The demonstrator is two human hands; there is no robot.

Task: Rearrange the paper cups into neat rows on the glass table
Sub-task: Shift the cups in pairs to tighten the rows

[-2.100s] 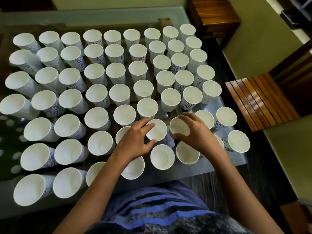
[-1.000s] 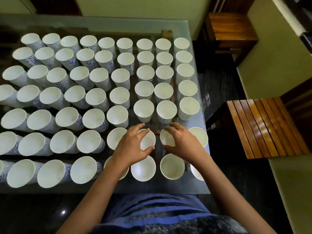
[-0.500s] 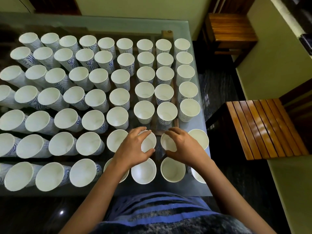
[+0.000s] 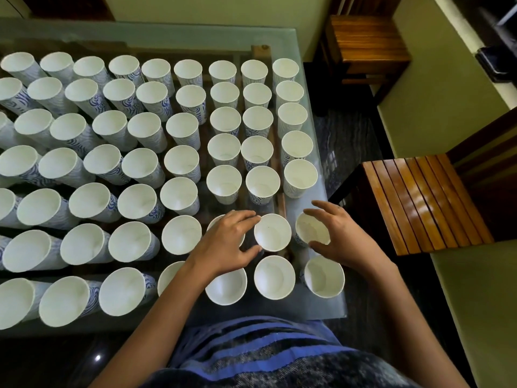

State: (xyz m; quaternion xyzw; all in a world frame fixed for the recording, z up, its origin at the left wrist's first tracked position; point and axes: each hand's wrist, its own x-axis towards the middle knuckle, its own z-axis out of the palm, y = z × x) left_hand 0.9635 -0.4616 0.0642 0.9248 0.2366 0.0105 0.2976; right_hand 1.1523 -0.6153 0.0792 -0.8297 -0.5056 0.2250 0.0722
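Head view: right hand [image 4: 340, 239] curls round right-edge paper cup [image 4: 309, 228]; light, crushable, hold rim gently. Left hand [image 4: 223, 243] grip unclear.

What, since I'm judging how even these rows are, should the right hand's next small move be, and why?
Probably slide the white paper cup that the right hand curls round slightly forward, toward the cup beyond it. More bare glass shows there than between farther rows, and the glass table's right edge is close, so keep it straight.
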